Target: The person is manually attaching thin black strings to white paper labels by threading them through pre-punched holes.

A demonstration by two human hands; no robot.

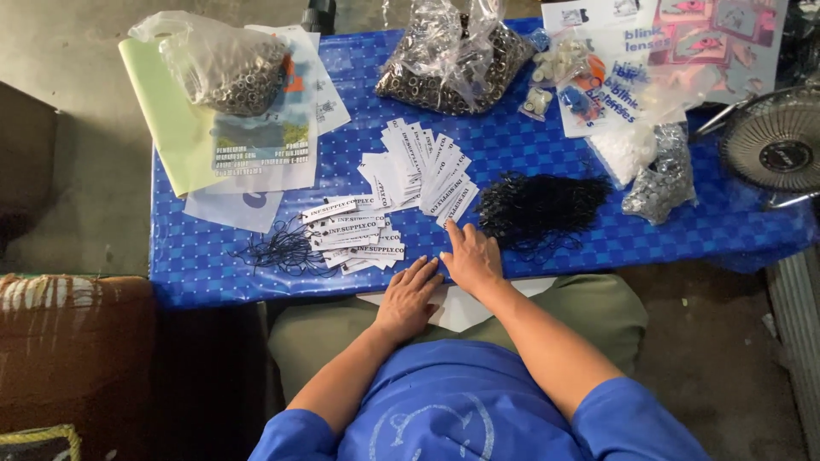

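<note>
My left hand (408, 295) rests flat at the near edge of the blue checked table (196, 256), fingers apart, holding nothing. My right hand (470, 256) lies flat on the cloth just beyond it, fingertips near a fanned row of white printed paper tags (427, 171). A second pile of white tags with black strings (354, 239) lies left of my hands. A heap of loose black string loops (538, 209) sits right of my right hand. A smaller black string bundle (278, 252) lies at the left of the pile.
Two clear bags of metal eyelets (235, 72) (453, 64) stand at the back. Printed sheets (260, 141) lie at the left. Small bags of white and silver parts (658, 175) sit at the right, next to a small fan (773, 149). A white sheet (465, 312) lies on my lap.
</note>
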